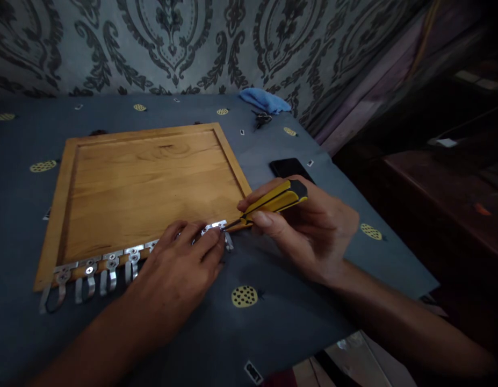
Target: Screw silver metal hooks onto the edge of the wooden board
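Observation:
A yellow-and-black screwdriver (pixel 273 201) is gripped in my right hand (pixel 319 231), tilted, with its tip at the right end of a metal hook rail (pixel 112 258). The rail, with several silver hooks and screw heads, runs along the near edge of a framed wooden board (pixel 152 188). My left hand (pixel 178 274) lies over the rail's right half, its bent fingers holding the rail against the board near the screwdriver tip. These fingers hide part of the rail and several of its hooks. Whether the tip sits in a screw I cannot tell.
A dark tablecloth (pixel 297 317) with yellow pineapple prints covers the table. Behind my right hand lies a black phone (pixel 289 166). Farther back are a small dark object (pixel 261 119) and a blue cloth (pixel 265 100), near the patterned wall covering (pixel 172 48).

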A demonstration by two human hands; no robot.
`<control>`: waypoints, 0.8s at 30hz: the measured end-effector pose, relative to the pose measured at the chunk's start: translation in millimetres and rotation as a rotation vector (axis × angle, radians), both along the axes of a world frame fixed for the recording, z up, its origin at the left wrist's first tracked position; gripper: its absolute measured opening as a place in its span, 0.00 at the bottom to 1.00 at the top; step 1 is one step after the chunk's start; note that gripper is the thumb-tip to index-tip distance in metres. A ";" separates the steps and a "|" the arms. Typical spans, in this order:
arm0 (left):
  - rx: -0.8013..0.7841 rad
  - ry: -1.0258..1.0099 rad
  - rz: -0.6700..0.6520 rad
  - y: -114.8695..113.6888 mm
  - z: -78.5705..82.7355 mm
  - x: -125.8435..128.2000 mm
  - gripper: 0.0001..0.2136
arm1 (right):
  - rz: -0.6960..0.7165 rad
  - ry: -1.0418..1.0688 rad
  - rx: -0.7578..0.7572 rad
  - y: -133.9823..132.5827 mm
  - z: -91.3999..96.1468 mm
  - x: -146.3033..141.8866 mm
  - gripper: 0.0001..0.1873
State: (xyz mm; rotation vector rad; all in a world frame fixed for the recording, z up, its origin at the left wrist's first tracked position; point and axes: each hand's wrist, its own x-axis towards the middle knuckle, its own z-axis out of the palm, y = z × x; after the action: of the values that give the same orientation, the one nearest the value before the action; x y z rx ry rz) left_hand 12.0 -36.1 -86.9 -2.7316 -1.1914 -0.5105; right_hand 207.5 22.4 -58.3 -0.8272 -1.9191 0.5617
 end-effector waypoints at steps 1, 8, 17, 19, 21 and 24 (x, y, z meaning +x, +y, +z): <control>-0.004 0.002 0.003 -0.1 -0.1 0.0 0.08 | 0.019 -0.013 -0.020 0.3 2.1 0.9 0.07; -0.014 0.027 0.001 0.9 -0.5 0.4 0.09 | 0.131 -0.061 -0.041 4.7 8.5 7.6 0.02; -0.022 0.012 0.001 1.2 -0.2 0.6 0.09 | 0.132 -0.047 -0.048 4.8 7.6 7.1 0.05; -0.023 0.010 0.001 1.7 -0.3 0.8 0.09 | 0.116 0.008 -0.038 4.1 5.1 6.3 0.05; -0.017 0.003 0.009 1.8 -0.6 1.1 0.09 | 0.072 0.105 -0.004 3.3 3.1 5.4 0.06; -0.003 -0.003 0.013 1.2 -1.4 1.2 0.10 | -0.008 0.229 0.036 2.5 1.9 3.8 0.07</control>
State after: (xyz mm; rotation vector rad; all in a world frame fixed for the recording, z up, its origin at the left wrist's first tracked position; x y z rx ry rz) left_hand 13.1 -34.9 -88.3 -2.7245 -1.2111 -0.5113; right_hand 211.3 24.9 -56.4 -0.7151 -1.7112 0.5895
